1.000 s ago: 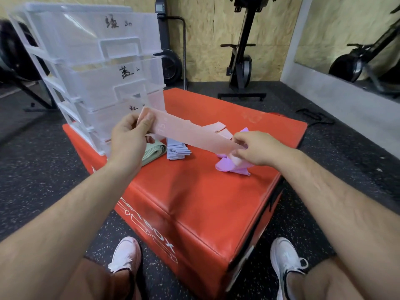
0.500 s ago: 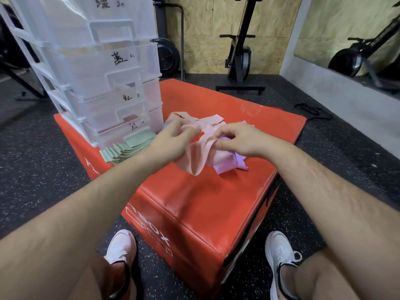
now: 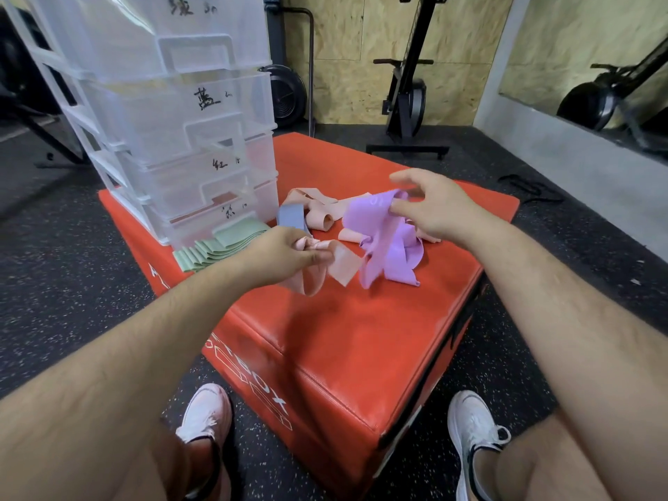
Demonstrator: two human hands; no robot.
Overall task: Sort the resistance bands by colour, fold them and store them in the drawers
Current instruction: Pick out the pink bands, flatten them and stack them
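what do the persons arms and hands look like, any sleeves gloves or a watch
Both arms are bare. The left forearm and right forearm show no sleeves, only fine hair. The left hand and right hand wear no gloves, and no watch, wristband or ring shows on either in this head view.
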